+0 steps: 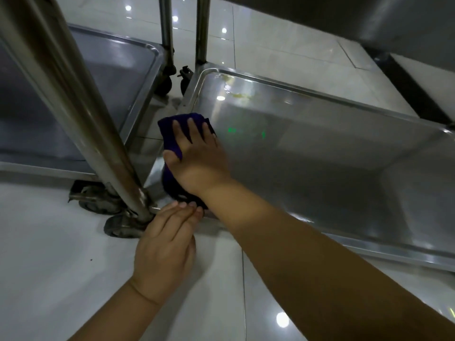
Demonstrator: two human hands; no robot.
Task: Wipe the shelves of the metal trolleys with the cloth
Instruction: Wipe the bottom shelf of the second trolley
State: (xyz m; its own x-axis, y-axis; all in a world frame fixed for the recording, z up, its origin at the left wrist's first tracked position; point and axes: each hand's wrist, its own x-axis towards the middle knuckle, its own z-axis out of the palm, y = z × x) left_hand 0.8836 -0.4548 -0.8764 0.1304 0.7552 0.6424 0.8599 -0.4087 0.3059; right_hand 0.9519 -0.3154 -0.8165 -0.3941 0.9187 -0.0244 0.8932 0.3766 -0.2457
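Clearly the wiping is under way on the bottom shelf (320, 148) of the right-hand trolley. The right hand (197, 158) lies flat on the dark blue cloth (172, 134), its fingers (190, 129) straight and slightly spread, pressing the cloth down against the shelf close to its left rim. Some of the cloth is bunched under the wrist. The left hand (165, 252) holds nothing. Its fingers (183, 210) are straight and close together, with the tips resting on the shelf's near rim at the corner, just beside the upright post (73, 94) and the wheels (120, 225).

What the next stroke turns on is the yellowish smear (236, 92) in the far left corner of this shelf. It lies straight ahead of the right fingertips, farther from the person, with a stretch of bare metal between. The right hand is the nearer one and already has the cloth, so a push away from the body along the left rim would likely reach it. The shelf's long side runs off to the right, and most of that stretch looks yet to be covered.

A second trolley's shelf (110, 77) stands to the left, apart from the first, with tiled floor (61, 267) showing between them. No brand, label or writing can be read; a small green glint on the metal seems only a reflection.
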